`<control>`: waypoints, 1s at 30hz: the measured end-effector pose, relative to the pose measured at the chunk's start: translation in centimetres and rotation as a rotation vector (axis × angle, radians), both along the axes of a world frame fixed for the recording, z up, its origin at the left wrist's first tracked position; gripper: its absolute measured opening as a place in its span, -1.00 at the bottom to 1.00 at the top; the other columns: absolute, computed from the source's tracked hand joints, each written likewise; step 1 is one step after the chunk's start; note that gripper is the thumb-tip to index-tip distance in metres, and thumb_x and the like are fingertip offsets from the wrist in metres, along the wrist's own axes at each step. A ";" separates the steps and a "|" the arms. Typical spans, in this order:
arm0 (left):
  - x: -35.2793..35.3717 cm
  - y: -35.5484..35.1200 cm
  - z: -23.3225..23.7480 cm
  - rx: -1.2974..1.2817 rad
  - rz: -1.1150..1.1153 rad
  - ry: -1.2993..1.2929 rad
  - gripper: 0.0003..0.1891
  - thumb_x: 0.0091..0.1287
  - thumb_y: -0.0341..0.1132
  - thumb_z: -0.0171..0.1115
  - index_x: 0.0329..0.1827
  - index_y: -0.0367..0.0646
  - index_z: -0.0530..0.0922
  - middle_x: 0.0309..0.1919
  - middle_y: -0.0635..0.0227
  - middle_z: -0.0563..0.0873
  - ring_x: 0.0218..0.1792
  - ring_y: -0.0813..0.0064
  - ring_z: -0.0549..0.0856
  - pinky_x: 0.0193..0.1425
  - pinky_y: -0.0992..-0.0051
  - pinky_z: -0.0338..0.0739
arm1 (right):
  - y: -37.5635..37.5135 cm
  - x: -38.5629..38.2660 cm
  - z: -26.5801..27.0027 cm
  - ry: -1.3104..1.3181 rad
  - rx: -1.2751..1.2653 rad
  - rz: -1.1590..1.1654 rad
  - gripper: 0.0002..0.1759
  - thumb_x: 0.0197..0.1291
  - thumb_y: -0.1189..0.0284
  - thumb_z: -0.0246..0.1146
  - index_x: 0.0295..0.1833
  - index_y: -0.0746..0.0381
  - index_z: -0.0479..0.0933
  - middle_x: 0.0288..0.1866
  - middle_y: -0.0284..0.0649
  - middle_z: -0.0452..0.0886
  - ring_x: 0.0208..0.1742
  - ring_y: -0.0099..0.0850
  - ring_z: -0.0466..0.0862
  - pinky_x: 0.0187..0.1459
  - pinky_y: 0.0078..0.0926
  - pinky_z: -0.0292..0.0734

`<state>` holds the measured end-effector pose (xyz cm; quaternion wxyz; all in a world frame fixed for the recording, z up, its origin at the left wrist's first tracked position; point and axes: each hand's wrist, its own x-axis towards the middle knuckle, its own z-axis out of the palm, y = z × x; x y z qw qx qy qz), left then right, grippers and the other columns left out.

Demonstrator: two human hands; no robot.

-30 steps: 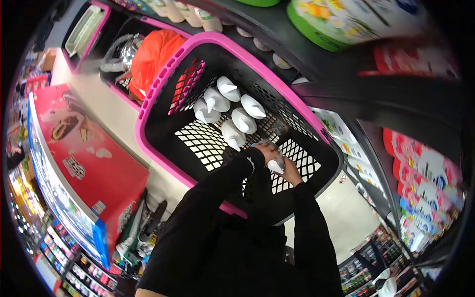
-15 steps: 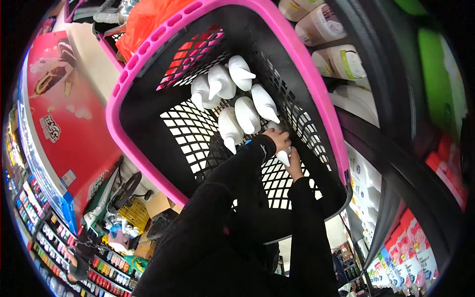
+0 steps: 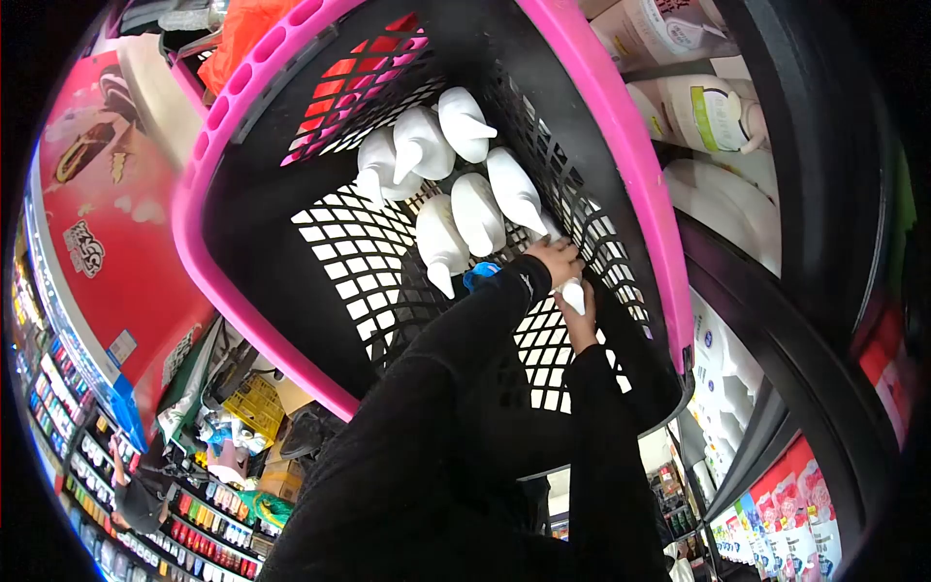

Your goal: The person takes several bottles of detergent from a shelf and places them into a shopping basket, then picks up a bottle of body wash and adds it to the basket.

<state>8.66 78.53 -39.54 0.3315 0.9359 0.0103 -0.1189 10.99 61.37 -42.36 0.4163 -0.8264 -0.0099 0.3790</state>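
- Left hand (image 3: 556,260): just past the middle of the view toward 2 o'clock, reaching in from 7 o'clock, back up, fingers bent and close together over the upper side of a white-tipped item; the covered part hides how firm the grip is.
- Right hand (image 3: 580,318): just below the left one, coming up from 5 o'clock, partly closed around the same item, thumb and fingers beside its tip.
- White-tipped item (image 3: 574,296): between the two hands, inside the basket, its tip pointing to about 6 o'clock; the rest is mostly covered.
- Basket (image 3: 635,126): black mesh with a pink rim, filling the centre, both forearms reaching in over its near side.
- Six white bottles (image 3: 477,213): in the basket between 11 and 1 o'clock, standing in two uneven rows of three, most curved tips aimed between 5 and 7 o'clock, the farthest one's nearer 4.
- Small blue thing (image 3: 480,276): beside the left wrist, below the near bottles; too covered to name.
- Orange-red bag (image 3: 244,41): outside the rim at 11 o'clock.
- Red panel (image 3: 126,213): at 10 o'clock, with printed pictures.
- Shelf bottles (image 3: 713,112): lying at 2 o'clock, outside the rim.
- Yellow crate (image 3: 254,407): at 8 o'clock.
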 end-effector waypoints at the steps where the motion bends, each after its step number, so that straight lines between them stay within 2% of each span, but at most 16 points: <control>1: -0.3 -0.1 -0.1 -0.032 0.034 0.036 -0.70 0.09 -0.24 -0.09 -0.09 0.06 0.42 -0.09 0.30 0.40 0.04 0.29 0.35 0.03 0.28 0.32 | 0.7 -0.8 0.5 0.175 0.060 -0.223 -0.52 -0.15 0.56 0.22 -0.04 0.32 0.26 -0.21 -0.15 0.41 -0.20 -0.36 0.45 -0.23 -0.55 0.38; 2: -0.5 0.0 0.1 -0.059 0.066 0.065 -0.69 0.11 -0.24 -0.10 -0.05 0.06 0.39 -0.05 0.23 0.37 0.09 0.27 0.31 0.07 0.28 0.29 | 1.6 -1.2 1.2 0.299 0.016 -0.284 -0.57 -0.13 0.61 0.18 -0.07 0.30 0.26 -0.27 -0.24 0.40 -0.30 -0.49 0.46 -0.37 -0.67 0.41; 3: -0.7 0.1 0.3 -0.085 0.099 0.099 -0.68 0.13 -0.23 -0.12 -0.02 0.07 0.37 0.00 0.17 0.34 0.13 0.24 0.27 0.11 0.29 0.26 | 2.0 -1.6 1.2 0.429 -0.049 -0.389 -0.40 -0.11 0.66 0.17 0.10 0.22 0.14 -0.27 -0.24 0.42 -0.38 -0.52 0.47 -0.38 -0.69 0.43; 4: -0.8 0.2 0.8 -0.130 0.115 0.219 -0.62 0.16 -0.25 -0.14 0.08 0.01 0.26 0.07 0.06 0.26 0.15 0.18 0.23 0.13 0.32 0.24 | 2.2 -1.9 1.4 0.501 -0.062 -0.402 -0.43 -0.11 0.66 0.16 0.08 0.24 0.15 -0.28 -0.24 0.43 -0.39 -0.52 0.46 -0.40 -0.69 0.41; 8: -2.7 -1.0 1.9 -0.125 0.272 0.277 -0.53 0.17 -0.30 -0.18 0.17 -0.17 0.07 0.12 -0.01 0.18 0.14 0.12 0.23 0.15 0.32 0.20 | 3.5 -3.9 3.5 0.547 -0.027 -0.379 -0.68 -0.06 0.62 0.10 -0.11 0.32 0.26 -0.33 -0.23 0.46 -0.49 -0.51 0.44 -0.55 -0.69 0.34; 9: -3.1 -0.9 2.9 -0.101 0.257 0.330 -0.44 0.11 -0.23 -0.02 0.17 -0.19 0.06 0.11 -0.01 0.20 0.13 0.09 0.26 0.13 0.31 0.22 | 3.4 -4.2 3.6 0.568 -0.048 -0.331 -0.74 -0.07 0.61 0.05 -0.19 0.37 0.27 -0.49 -0.23 0.45 -0.52 -0.53 0.47 -0.56 -0.67 0.36; 10: -3.3 -0.6 3.8 -0.134 0.185 0.442 -0.37 0.03 -0.17 0.08 0.15 -0.20 0.10 0.09 0.01 0.24 0.10 0.09 0.30 0.09 0.30 0.26 | 3.2 -4.5 3.9 0.556 -0.035 -0.332 -0.74 -0.07 0.61 0.05 -0.19 0.37 0.27 -0.49 -0.23 0.45 -0.52 -0.53 0.47 -0.56 -0.67 0.36; 12: -3.7 0.0 5.1 -0.213 0.055 0.657 -0.29 -0.13 -0.08 0.23 0.08 -0.23 0.23 0.02 0.05 0.36 0.02 0.10 0.39 0.01 0.27 0.33 | 3.3 -5.2 4.8 0.190 -0.188 0.264 -0.83 -0.13 0.54 0.09 -0.35 0.38 0.39 -0.53 -0.08 0.48 -0.45 -0.27 0.52 -0.41 -0.45 0.40; 13: -4.2 0.0 4.7 -0.258 -0.003 0.759 -0.29 -0.20 -0.03 0.28 0.03 -0.24 0.32 -0.03 0.08 0.42 -0.03 0.11 0.44 -0.03 0.25 0.36 | 4.6 -4.8 7.7 0.071 -0.300 0.532 -0.80 -0.13 0.49 0.09 -0.33 0.37 0.42 -0.47 0.06 0.47 -0.35 -0.07 0.50 -0.29 -0.35 0.38; 15: -5.3 -1.2 2.5 -0.232 -0.195 0.760 -0.51 -0.13 -0.13 0.23 -0.12 -0.21 0.47 -0.19 0.08 0.55 -0.12 0.16 0.51 -0.09 0.23 0.39 | 4.0 -6.6 6.5 -0.064 -0.079 0.480 -0.81 -0.11 0.46 0.08 -0.35 0.35 0.40 -0.41 0.08 0.46 -0.28 -0.02 0.47 -0.27 -0.32 0.37; 17: -10.1 -4.2 -8.5 -0.259 -0.310 0.727 -0.57 -0.11 -0.22 0.20 -0.15 -0.23 0.46 -0.25 0.08 0.56 -0.15 0.17 0.53 -0.13 0.27 0.42 | 6.5 -6.6 11.3 0.026 -0.194 0.535 -0.82 -0.10 0.45 0.09 -0.39 0.35 0.36 -0.39 0.04 0.47 -0.26 -0.05 0.47 -0.28 -0.31 0.36; 20: -9.9 -0.7 -1.7 -0.174 -0.335 0.699 -0.59 -0.11 -0.23 0.20 -0.16 -0.23 0.46 -0.26 0.08 0.56 -0.17 0.17 0.53 -0.14 0.28 0.42 | 7.3 -8.1 14.0 -0.045 -0.219 0.572 -0.81 -0.15 0.47 0.16 -0.38 0.34 0.39 -0.43 -0.08 0.50 -0.32 -0.19 0.52 -0.29 -0.41 0.38; 23: -11.5 2.0 6.0 -0.093 -0.347 0.652 -0.61 -0.10 -0.25 0.19 -0.18 -0.22 0.45 -0.28 0.08 0.56 -0.18 0.17 0.54 -0.15 0.29 0.43 | 6.8 -10.7 15.4 -0.024 -0.057 0.471 -0.84 -0.10 0.51 0.14 -0.34 0.34 0.40 -0.43 -0.13 0.50 -0.33 -0.32 0.54 -0.29 -0.50 0.40; 24: -11.7 3.5 8.5 -0.070 -0.343 0.633 -0.62 -0.10 -0.25 0.19 -0.19 -0.22 0.45 -0.28 0.08 0.56 -0.19 0.16 0.54 -0.15 0.29 0.43 | 6.5 -11.9 16.0 -0.091 0.072 0.405 -0.83 -0.13 0.46 0.12 -0.37 0.31 0.41 -0.47 -0.06 0.48 -0.36 -0.15 0.51 -0.33 -0.37 0.38; 27: -11.4 4.9 16.6 -0.013 -0.320 0.586 -0.64 -0.09 -0.27 0.18 -0.20 -0.22 0.44 -0.30 0.08 0.56 -0.21 0.16 0.54 -0.17 0.30 0.43 | 6.3 -13.5 21.1 -0.044 0.049 0.554 -0.79 -0.11 0.46 0.12 -0.29 0.30 0.40 -0.43 -0.09 0.47 -0.32 -0.16 0.49 -0.31 -0.37 0.38; 30: -14.0 3.4 15.7 -0.032 -0.287 0.458 -0.68 -0.06 -0.29 0.14 -0.22 -0.20 0.42 -0.35 0.04 0.55 -0.26 0.12 0.54 -0.18 0.31 0.43 | 5.3 -14.9 26.7 -0.194 0.074 0.657 -0.76 -0.09 0.43 0.11 -0.24 0.27 0.39 -0.30 -0.09 0.46 -0.25 -0.18 0.48 -0.24 -0.36 0.38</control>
